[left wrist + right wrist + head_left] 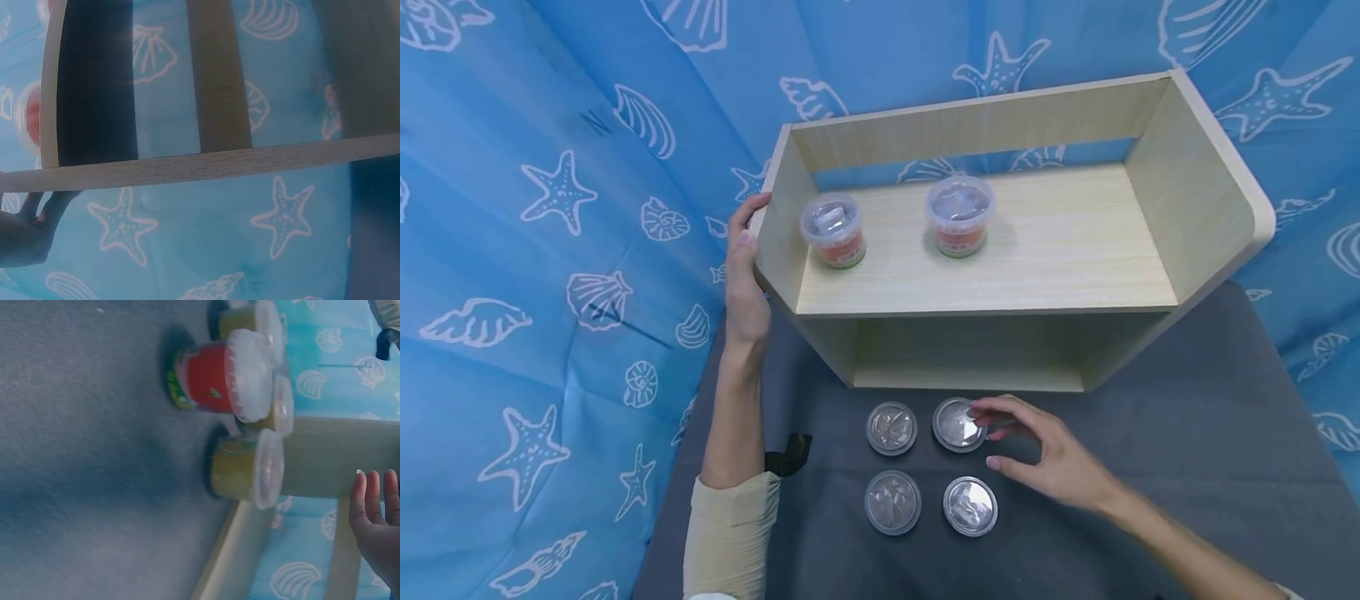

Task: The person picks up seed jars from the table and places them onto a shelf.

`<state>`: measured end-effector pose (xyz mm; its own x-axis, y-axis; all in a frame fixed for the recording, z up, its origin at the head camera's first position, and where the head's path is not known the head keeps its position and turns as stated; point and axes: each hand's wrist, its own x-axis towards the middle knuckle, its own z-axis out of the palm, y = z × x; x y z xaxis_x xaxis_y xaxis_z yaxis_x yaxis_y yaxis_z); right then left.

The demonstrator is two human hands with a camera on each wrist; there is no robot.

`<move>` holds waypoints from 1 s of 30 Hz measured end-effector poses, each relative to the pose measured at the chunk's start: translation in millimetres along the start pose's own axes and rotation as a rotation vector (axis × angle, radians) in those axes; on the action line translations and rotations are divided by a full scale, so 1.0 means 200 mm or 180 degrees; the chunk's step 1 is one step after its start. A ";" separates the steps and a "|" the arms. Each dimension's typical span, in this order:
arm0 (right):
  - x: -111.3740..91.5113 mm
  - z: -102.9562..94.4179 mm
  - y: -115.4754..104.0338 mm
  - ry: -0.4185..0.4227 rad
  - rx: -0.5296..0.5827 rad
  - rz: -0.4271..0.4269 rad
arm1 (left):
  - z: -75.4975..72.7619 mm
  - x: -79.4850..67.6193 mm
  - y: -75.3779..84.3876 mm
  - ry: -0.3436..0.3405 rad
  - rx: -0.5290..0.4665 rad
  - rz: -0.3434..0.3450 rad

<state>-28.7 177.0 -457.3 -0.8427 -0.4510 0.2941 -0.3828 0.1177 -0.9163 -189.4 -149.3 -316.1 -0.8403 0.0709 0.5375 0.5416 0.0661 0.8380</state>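
My left hand (748, 283) grips the left side panel of a pale wooden two-tier shelf (1000, 312), its fingers hooked at the panel's edge. In the left wrist view that hand (28, 234) lies partly behind the panel. My right hand (1048, 450) hovers beside a clear-lidded tub (955, 427) in front of the shelf, fingers loosely bent, nothing held. The right wrist view shows this hand (378, 525) apart from a yellow tub (234, 469) and a red tub (209, 378). Two orange-labelled tubs stand on the upper tier, one at left (841, 248), one mid-shelf (960, 239).
More lidded tubs stand on the grey cloth: one at back left (891, 429), one at front left (892, 503), one at front right (971, 507). A black strap (790, 455) hangs by the left forearm. Blue seashell-patterned curtains (617, 167) surround the table.
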 end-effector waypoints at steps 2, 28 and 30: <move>-0.01 0.01 0.02 -0.0019 -0.0011 0.0006 | 0.00 0.00 0.00 0.0007 0.0001 0.0002; -0.17 0.16 0.19 -0.0102 -0.0042 0.0128 | 0.00 -0.01 0.00 0.0003 0.0013 -0.0002; -0.18 0.17 0.20 -0.0117 -0.0025 0.0120 | 0.00 -0.01 0.00 -0.0004 0.0014 0.0007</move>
<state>-1.4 168.5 -513.3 -0.8422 -0.4782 0.2490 -0.3541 0.1423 -0.9243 -187.9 -149.8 -315.8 -0.8391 0.0723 0.5391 0.5435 0.0704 0.8364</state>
